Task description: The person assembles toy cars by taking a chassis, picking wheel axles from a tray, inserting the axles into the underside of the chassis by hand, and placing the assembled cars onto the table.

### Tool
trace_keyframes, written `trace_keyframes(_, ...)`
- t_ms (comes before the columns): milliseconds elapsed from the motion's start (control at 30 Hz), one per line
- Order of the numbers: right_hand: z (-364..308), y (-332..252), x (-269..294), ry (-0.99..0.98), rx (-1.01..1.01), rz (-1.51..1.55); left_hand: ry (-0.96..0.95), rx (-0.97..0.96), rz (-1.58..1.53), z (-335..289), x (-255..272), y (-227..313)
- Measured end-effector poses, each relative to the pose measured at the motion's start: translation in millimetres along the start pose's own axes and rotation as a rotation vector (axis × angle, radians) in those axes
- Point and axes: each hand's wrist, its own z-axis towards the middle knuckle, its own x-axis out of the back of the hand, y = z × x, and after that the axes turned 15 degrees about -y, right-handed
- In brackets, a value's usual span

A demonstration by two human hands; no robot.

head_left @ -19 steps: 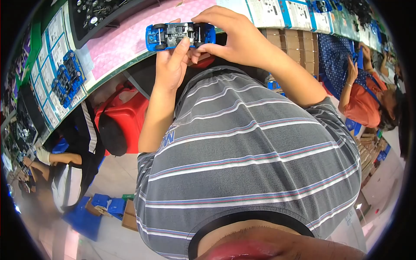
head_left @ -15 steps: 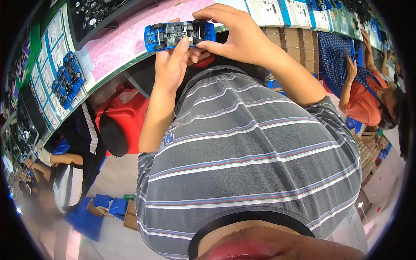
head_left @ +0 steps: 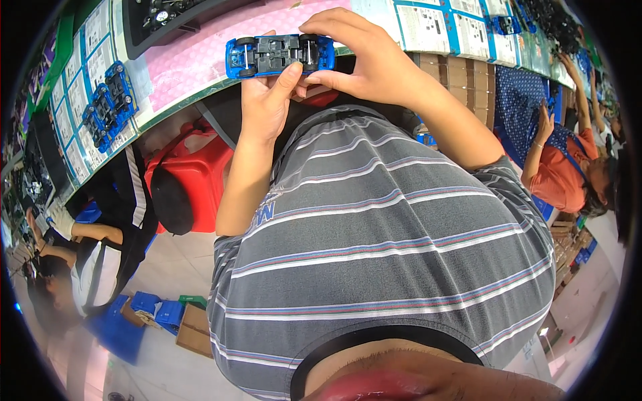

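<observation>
A blue toy car (head_left: 276, 56) is held upside down above the table's near edge, its black underside and wheels facing up. Metal axles show at both ends. My left hand (head_left: 264, 110) grips it from below and in front, the thumb pressed on the underside and the other fingers mostly hidden beneath. Around the car's right end curls my right hand (head_left: 374, 60), index finger at the far wheel and thumb at the near one.
Pink bubble wrap (head_left: 194, 63) covers the bench behind the car. Beyond it stands a black tray (head_left: 180, 27) of small parts. More blue toy cars (head_left: 110, 107) lie at left. A red stool (head_left: 204, 177) sits below the bench. Co-workers sit left and right, one in an orange top (head_left: 558, 174).
The view has shifted slightly, so the bench and tray sit a little differently. Both hands keep their hold on the car; my left thumb has slid slightly right along its underside.
</observation>
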Motion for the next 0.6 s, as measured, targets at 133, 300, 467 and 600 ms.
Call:
trace_keyframes(133,3.5,21.0,-8.8,0.127,-0.022,0.106,0.065,-0.193,0.057,-12.6,24.1,-6.6)
trace_keyframes(300,-16.7,98.6,-30.8,0.235,-0.179,-0.242,0.277,-0.358,-0.075,-36.7,42.4,36.1)
trace_keyframes(467,-9.4,86.4,-28.1,0.198,-0.19,-0.319,0.458,-0.396,0.09,-86.0,106.0,115.9)
trace_keyframes(600,-8.9,91.0,-26.4,0.189,-0.232,-0.317,0.726,-0.29,0.362,-124.8,183.0,184.2)
